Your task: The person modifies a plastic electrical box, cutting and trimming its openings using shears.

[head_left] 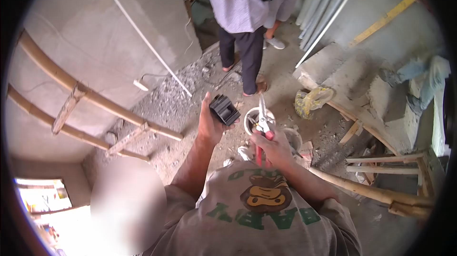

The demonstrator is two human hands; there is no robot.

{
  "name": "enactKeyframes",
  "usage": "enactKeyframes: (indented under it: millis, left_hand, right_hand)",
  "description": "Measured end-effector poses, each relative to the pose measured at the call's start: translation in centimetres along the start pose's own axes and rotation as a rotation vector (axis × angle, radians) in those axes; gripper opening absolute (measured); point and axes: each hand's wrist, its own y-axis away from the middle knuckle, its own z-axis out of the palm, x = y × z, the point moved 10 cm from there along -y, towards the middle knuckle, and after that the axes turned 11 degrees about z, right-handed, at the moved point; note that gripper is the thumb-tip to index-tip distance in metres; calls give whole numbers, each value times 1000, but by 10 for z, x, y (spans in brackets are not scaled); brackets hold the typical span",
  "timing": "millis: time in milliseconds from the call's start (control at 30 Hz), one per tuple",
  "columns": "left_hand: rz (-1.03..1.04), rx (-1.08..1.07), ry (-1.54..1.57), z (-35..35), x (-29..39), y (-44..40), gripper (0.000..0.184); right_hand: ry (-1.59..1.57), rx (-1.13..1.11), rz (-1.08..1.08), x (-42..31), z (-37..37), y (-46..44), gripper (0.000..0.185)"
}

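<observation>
My left hand [211, 126] is wrapped round a hollow black plastic box [224, 109], held up with its ridged open side showing. My right hand [276, 146] grips the red handles of a pair of metal snips [263, 112]. Their silver blades point away from me, and the handles are partly covered by my fingers. Below the snips stands a white bucket [247, 123] with tools in it that I cannot make out clearly. Beside it, partly behind my right hand, is a second container [296, 138].
A bamboo ladder [102, 103] leans at left. Two people [243, 18] stand ahead. Rubble [166, 84] covers the floor by the wall. To the right are concrete steps [342, 73], a yellow plastic bag [309, 101], pipes [326, 4], a person's legs [426, 82] and a wooden frame [385, 170].
</observation>
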Motion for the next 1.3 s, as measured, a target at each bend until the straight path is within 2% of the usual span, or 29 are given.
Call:
enactKeyframes:
  millis: [100,133,233,333,433,533,633,733,833,933,1033,1133,1300]
  left_hand:
    - [-36,65,39,-1,9,4,70]
    - [-45,78,59,-2,10,4,70]
    - [0,-51,124,-1,6,-3,73]
    - [38,-19,102,-2,3,-5,73]
    - [67,24,39,-1,7,-4,69]
    - [81,90,69,-6,6,-3,65]
    - [57,133,1,-14,1,-2,63]
    - [-4,161,-32,-27,-8,-5,64]
    - [-13,115,-82,-31,-12,-9,66]
    - [20,147,-132,-40,-10,-12,73]
    - [100,172,-211,-45,-2,-9,80]
    - [133,162,-240,-44,2,-9,83]
    - [109,159,-128,-43,-8,-14,76]
  right_hand:
    - [58,-147,250,31,11,19,22]
    - [138,-147,176,40,8,20,25]
    - [165,-200,177,53,9,22,33]
    - [634,-27,-143,25,-9,15,34]
    - [708,71,-473,-37,-1,33,33]
    - [849,98,-381,-41,-5,28,30]
    - [886,118,-289,-18,-17,16,17]
    - [878,94,-232,-20,-10,13,21]
    - [525,0,-115,9,-15,0,36]
    - [380,-109,178,62,-12,-3,33]
    - [181,-129,290,69,-14,6,29]
    - [67,-236,246,57,-13,11,32]
    - [202,-198,141,32,-11,16,31]
